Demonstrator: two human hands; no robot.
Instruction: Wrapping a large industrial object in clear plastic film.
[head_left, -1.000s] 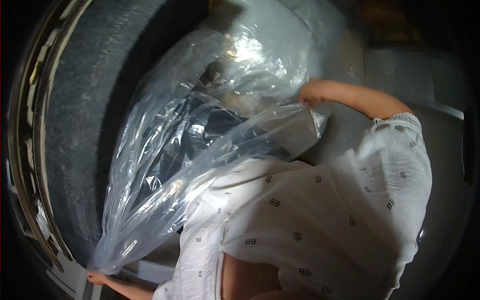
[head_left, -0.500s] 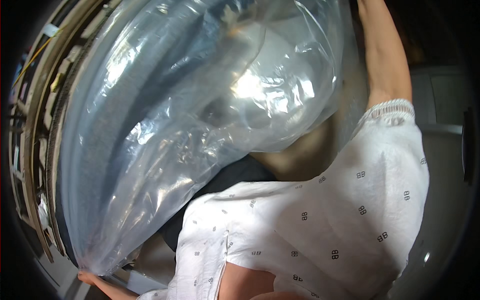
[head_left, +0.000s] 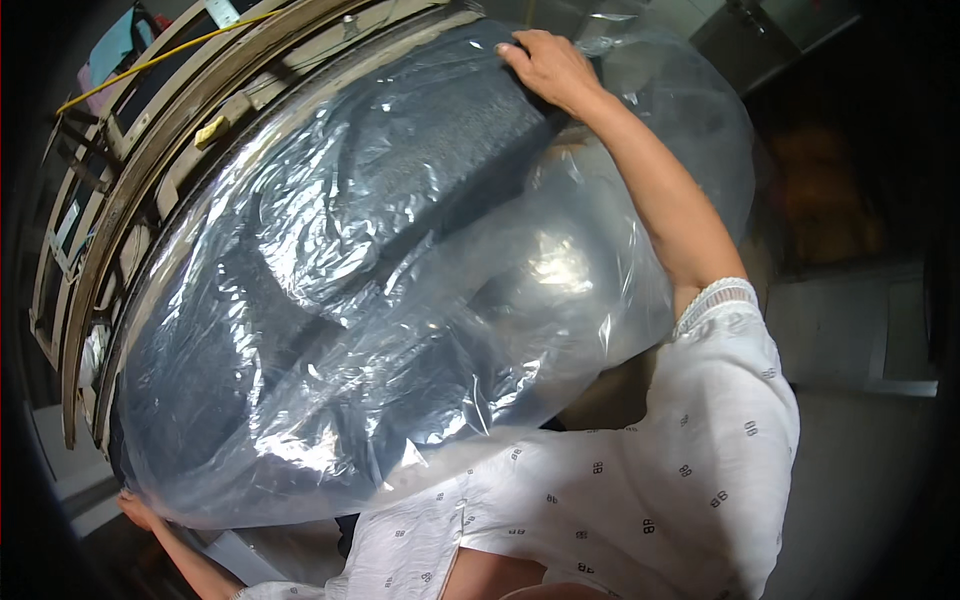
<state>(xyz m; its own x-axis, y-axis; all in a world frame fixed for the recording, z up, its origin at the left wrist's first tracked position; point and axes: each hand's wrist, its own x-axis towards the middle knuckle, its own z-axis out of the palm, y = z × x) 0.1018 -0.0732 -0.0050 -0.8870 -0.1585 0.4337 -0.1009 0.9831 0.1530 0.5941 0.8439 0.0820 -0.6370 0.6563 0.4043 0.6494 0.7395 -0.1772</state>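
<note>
A large, clear plastic sheet point(head_left: 560, 340) spreads across a broad dark grey piece point(head_left: 440, 150) with a straight seam-like line, too covered to name. At the lower left, my left hand point(head_left: 135, 510) is closed on the sheet's near corner, its fingertips partly hidden. My right hand point(head_left: 555, 70) reaches to the far end and rests bent over the dark piece's far edge, gripping the plastic there, thumb toward the left. Between the hands the film lies wrinkled and shiny, and on the right it bulges loosely past my forearm.
Along the left runs a wooden frame point(head_left: 85, 300) with a long curved-looking rail. A thin yellow rod point(head_left: 165, 62) and a small yellow piece point(head_left: 210, 132) lie on it. Pink and teal cloth point(head_left: 112, 55) is behind. A grey metal box-like fixture point(head_left: 745, 40) stands far right.
The plastic, raised and ballooned before, now lies down over the dark piece. My right hand has come down and left into view at the far edge. My left hand stays at its corner.
</note>
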